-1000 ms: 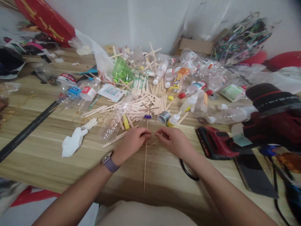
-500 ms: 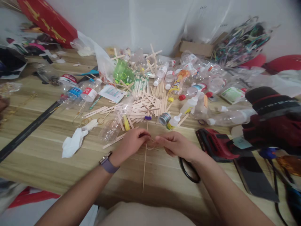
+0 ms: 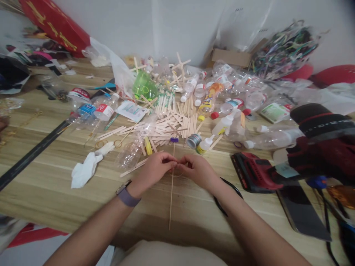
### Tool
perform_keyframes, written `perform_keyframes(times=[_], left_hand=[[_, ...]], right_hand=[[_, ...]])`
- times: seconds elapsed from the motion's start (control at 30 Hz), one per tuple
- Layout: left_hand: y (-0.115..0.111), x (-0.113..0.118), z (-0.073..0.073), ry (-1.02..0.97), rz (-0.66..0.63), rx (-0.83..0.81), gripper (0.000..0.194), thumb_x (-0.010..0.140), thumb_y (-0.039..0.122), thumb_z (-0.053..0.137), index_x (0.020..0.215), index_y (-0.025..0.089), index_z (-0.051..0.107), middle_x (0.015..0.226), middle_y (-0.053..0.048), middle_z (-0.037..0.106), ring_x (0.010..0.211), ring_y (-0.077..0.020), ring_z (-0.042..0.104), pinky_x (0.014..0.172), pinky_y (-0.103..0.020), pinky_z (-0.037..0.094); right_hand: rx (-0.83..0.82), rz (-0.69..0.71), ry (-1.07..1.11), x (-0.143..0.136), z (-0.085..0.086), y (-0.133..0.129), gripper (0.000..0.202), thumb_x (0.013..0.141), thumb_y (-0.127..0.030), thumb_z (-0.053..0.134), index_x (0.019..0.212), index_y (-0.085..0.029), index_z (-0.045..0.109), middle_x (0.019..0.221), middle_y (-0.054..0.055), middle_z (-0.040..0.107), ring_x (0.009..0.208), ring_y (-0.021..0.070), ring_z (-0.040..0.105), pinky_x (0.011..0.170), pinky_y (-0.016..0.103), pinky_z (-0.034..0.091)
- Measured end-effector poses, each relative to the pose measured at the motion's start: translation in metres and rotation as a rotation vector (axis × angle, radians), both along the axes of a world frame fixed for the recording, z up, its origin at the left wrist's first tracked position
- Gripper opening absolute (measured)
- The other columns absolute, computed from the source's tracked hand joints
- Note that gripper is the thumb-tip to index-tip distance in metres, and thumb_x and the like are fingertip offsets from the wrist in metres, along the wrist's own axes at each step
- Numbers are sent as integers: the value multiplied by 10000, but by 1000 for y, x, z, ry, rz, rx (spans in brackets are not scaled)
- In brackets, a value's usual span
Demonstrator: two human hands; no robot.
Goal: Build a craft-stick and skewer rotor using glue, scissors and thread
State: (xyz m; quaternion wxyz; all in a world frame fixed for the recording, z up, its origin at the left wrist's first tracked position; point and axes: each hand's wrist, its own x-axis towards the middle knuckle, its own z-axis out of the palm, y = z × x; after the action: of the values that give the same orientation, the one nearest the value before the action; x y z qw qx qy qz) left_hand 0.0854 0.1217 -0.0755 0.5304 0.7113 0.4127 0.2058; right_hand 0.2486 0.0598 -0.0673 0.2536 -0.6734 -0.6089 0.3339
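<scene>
A thin wooden stick (image 3: 171,199) runs from near the table's front edge up past my fingertips, with a small purple piece (image 3: 174,140) at its far end. My left hand (image 3: 159,166), with a watch on its wrist, is closed in a pinch at the stick's upper part. Fingertips of my right hand (image 3: 195,170) meet those of the left, also pinched. Below them hangs a thin tan loop (image 3: 179,175), like a rubber band, partly hidden by the fingers.
Wooden craft sticks (image 3: 172,125) lie heaped beyond my hands, among many plastic bottles (image 3: 260,138). Right of me are a red and black power tool (image 3: 255,173), a phone (image 3: 302,210) and black-handled scissors (image 3: 222,207), partly under my forearm. White gloves (image 3: 87,168) lie to the left.
My right hand has moved left until its fingertips meet my left ones. The gap between the hands has closed, and the tan loop is less visible.
</scene>
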Motion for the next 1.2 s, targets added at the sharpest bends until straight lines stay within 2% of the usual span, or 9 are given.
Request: perform_keyframes(times=[0.27,0.43,0.53,0.63,0.87,1.03,1.2], left_hand=[[-4,1,2,51,19,123,83,741,127,619,754,173,687,720,-5,700,676,-162,635,623,-257,470],[-7,-1,-1,88,-6,313,136,743,73,585,768,183,660,778,-9,690,750,-175,630,679,-278,469],[-9,-1,-5,111,-27,446,154,775,58,561,798,189,638,798,-16,668,778,-183,617,700,-291,466],[-11,-1,-9,135,-61,571,182,828,63,526,887,199,631,851,-32,665,805,-196,610,726,-311,469],[-16,-3,-13,214,-170,805,268,909,75,434,1064,179,626,984,-91,673,862,-230,619,749,-347,476],[-17,-5,-13,270,-237,920,244,963,156,424,1039,191,653,949,-74,676,819,-211,620,713,-315,466],[-17,-6,-15,301,-193,998,296,997,186,368,1081,169,651,838,-63,643,728,-183,587,662,-286,450]], right_hand=[[8,51,12,-2,1,-2,76,798,-172,636,744,-181,688,596,-30,566,531,101,443,517,230,294],[52,52,2,-1,1,0,101,801,-148,629,714,-183,666,625,-17,589,557,113,472,550,241,311],[99,18,5,-1,-2,2,76,844,-180,593,804,-185,658,669,-3,616,581,128,497,567,250,337],[153,-5,10,-1,-5,3,124,838,-124,551,868,-188,653,726,11,636,640,145,527,609,258,368],[185,34,84,-3,-14,9,253,764,-11,511,843,-188,673,823,29,693,771,170,603,713,275,435],[161,49,138,1,-17,13,274,749,-7,506,848,-184,690,838,24,719,775,168,632,735,285,467],[175,68,140,3,-18,13,228,774,-35,524,813,-189,687,794,17,701,737,161,611,696,274,452]])
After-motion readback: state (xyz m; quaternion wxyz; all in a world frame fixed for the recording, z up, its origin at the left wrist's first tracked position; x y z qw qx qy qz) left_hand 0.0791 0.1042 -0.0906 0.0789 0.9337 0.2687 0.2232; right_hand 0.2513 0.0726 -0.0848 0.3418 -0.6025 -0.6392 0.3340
